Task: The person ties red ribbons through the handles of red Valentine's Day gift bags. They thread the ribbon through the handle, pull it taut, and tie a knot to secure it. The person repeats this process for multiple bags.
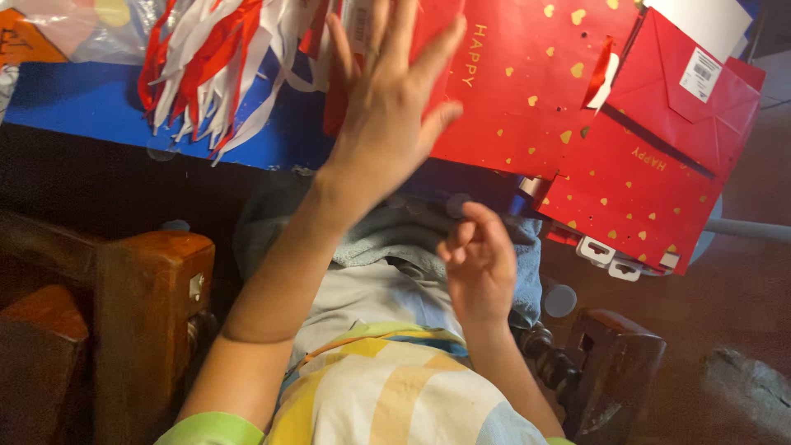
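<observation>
Red bag: a flat red paper gift bag [511, 91] with gold hearts lies on the blue table [91, 103], overlapping more red bags [651, 181] to its right.
Left hand: the left hand [387, 107] is spread wide, palm pressing the bag's left edge — gripping nothing.
Right hand: the right hand [478, 264] hovers over the lap, fingers loosely curled, empty.
Ribbons: red and white ribbons [214, 66] lie just left of the bag.
Risk: the stack overhangs the table edge — a push could slide bags off.
</observation>
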`<state>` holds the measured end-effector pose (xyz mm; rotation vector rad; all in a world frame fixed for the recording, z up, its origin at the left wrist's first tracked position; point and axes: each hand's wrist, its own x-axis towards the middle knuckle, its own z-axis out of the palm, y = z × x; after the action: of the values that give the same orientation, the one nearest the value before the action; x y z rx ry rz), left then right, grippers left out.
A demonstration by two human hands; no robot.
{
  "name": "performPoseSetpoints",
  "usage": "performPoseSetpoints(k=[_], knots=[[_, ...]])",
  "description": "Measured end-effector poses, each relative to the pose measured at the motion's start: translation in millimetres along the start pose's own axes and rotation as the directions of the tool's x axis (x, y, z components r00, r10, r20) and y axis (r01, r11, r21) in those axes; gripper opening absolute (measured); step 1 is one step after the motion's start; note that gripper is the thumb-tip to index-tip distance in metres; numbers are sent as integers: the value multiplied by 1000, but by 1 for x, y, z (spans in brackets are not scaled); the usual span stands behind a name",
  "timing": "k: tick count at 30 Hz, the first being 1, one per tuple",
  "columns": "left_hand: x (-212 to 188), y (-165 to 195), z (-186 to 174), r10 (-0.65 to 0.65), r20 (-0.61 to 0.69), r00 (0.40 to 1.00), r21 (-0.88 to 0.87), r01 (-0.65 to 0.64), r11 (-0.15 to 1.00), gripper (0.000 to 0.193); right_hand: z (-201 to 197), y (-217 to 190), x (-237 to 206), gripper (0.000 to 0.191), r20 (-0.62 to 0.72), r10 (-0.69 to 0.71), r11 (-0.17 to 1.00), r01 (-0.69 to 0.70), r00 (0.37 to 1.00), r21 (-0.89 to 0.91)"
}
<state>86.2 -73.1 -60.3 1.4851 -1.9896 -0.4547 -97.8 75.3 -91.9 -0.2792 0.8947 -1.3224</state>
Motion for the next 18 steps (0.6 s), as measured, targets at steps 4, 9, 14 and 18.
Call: performPoseSetpoints(k=[4,9,14,18], knots=[[-31,22,-2,84,125,989,53,-92,994,88,-22,12,-10,43,-31,265,955,-258,964,144],[-44,21,2,91,180,979,82,-108,991,102,-31,19,-7,42,-12,293,930,-283,956,234],[-47,26,4,63,196,979,185,-100,978,114,-31,18,-5,43,-21,289,934,-277,957,225],[-48,31,6,39,200,979,229,-86,970,120,-31,19,-5,43,-25,290,933,-277,957,230]])
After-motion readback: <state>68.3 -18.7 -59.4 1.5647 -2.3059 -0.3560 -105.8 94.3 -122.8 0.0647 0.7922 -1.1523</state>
